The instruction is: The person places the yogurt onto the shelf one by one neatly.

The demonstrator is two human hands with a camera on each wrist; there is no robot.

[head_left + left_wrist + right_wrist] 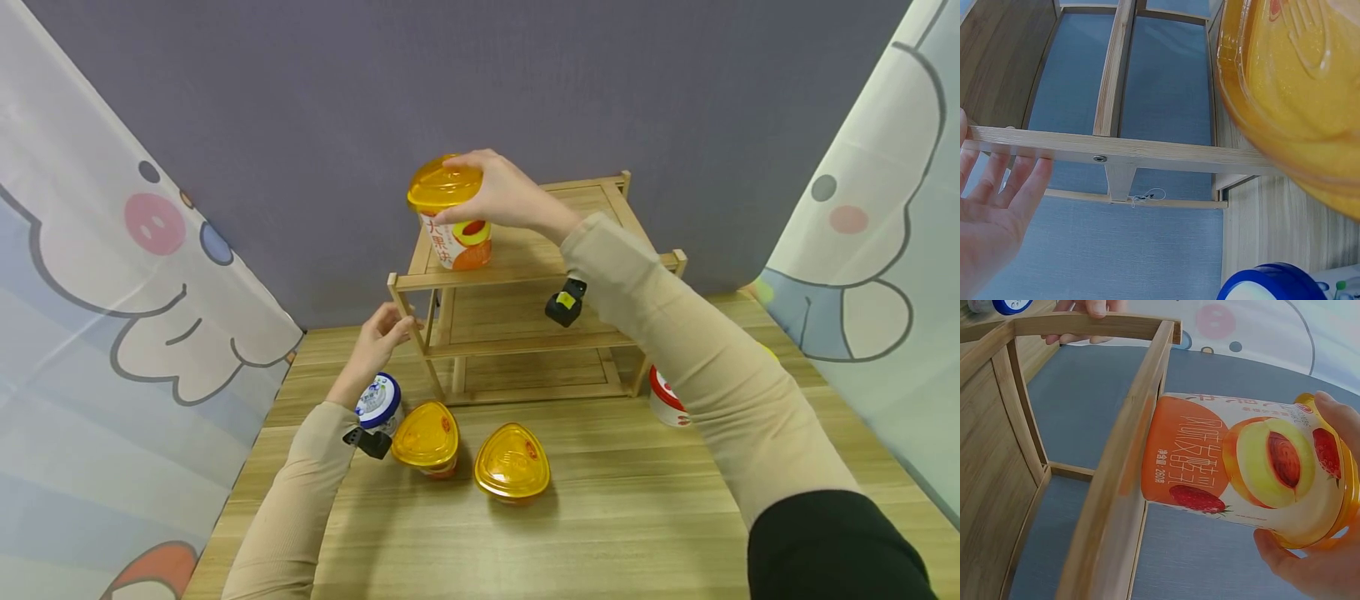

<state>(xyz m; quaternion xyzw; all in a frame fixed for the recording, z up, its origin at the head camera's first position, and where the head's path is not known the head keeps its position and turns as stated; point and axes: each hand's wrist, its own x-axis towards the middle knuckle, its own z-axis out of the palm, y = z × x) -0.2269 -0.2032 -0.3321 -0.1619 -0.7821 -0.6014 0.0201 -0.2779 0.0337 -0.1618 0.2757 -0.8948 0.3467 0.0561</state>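
My right hand (504,193) grips a yogurt cup (459,242) by its yellow lid, upright at the left end of the wooden rack's top shelf (525,250). In the right wrist view the cup (1247,462) has its base against the shelf edge, with my thumb and a finger on either side of the lid. My left hand (381,340) holds the rack's left front post; in the left wrist view its fingers (1035,187) curl round the wooden bar (1166,153).
Two yellow-lidded cups (426,435) (512,462) stand before the rack. A blue-lidded tub (378,402) is by my left wrist, and a red-rimmed tub (667,402) at the rack's right, partly behind my right sleeve. A grey wall stands behind.
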